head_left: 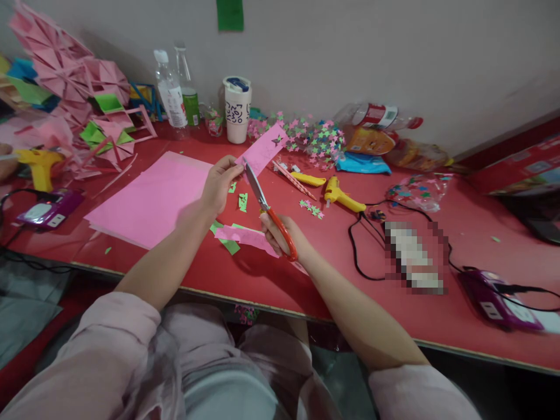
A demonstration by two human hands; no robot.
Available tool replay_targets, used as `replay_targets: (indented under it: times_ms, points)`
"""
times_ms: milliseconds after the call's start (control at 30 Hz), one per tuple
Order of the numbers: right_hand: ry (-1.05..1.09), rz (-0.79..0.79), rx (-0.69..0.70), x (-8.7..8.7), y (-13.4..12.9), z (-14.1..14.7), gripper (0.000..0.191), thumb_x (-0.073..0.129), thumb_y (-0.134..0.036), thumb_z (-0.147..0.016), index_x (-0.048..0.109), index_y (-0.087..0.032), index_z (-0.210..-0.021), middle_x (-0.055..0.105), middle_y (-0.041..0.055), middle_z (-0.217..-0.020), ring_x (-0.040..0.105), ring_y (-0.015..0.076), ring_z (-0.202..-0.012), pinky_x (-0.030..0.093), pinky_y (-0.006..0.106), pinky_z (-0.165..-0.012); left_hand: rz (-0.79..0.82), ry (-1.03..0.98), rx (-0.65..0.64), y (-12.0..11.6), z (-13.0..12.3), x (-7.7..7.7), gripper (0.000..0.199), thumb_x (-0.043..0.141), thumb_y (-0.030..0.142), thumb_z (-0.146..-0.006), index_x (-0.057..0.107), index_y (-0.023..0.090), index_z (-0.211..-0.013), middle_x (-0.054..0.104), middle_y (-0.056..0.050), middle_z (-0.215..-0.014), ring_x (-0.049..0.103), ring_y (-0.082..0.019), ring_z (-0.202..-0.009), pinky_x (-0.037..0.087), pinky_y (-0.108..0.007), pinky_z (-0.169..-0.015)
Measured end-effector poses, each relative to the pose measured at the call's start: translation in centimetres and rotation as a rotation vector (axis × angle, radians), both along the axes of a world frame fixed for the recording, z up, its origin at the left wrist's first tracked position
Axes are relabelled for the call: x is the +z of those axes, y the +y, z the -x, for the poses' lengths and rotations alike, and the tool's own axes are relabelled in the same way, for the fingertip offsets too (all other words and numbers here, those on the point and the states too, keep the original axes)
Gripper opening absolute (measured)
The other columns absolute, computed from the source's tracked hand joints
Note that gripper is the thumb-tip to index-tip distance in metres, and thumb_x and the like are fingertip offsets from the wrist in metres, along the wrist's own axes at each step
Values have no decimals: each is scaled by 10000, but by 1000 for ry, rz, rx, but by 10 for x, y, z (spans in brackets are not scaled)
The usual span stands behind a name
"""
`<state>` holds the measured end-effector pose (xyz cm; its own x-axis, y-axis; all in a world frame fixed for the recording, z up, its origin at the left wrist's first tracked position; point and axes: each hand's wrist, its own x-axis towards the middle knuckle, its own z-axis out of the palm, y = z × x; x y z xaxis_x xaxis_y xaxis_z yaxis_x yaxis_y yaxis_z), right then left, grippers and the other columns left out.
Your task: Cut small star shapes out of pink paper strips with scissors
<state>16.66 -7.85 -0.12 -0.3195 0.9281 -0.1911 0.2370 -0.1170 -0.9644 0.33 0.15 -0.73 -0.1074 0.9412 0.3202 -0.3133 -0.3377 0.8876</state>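
A red bench (336,233) is stretching beneath the orange-handled scissors (273,217), and large pink sheets (153,192) are lying to their left. The right grip (300,236) is curling around the scissors' handles. Left of the scissors' tips, the left grip (221,181) is pinching the near end of a pink strip (262,149), which is extending beyond the fingertips, past the scissors. Small paper stars (311,208) are lying right of the scissors.

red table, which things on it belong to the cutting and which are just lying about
Part of the cutting, likely: scissors in the right hand; pink strip in the left hand; loose stars.

Just lying about, likely: white cup; blue packet; red-capped bottle.
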Motion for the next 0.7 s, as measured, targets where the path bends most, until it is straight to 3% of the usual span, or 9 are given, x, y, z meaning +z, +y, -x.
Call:
replay_targets:
  times_ms: [433,700]
  points:
    - [0,13,16,3,-1,0,364,495,-514,-854,366,-220,-681,304,-110,-357,286,57,-249,255,177,-263,-3,1,2,-2,0,5,122,559,169,-725,505,183,-617,491,52,-584,473,-43,-577,408,-175,-606]
    - [-3,-9,51,-3,4,-3,397,455,-511,-875,325,-223,-633,295,-98,-366,298,62,-260,269,193,-271,15,4,107,3,3,4,93,577,189,-725,515,193,-656,485,51,-617,481,-48,-601,417,-181,-648]
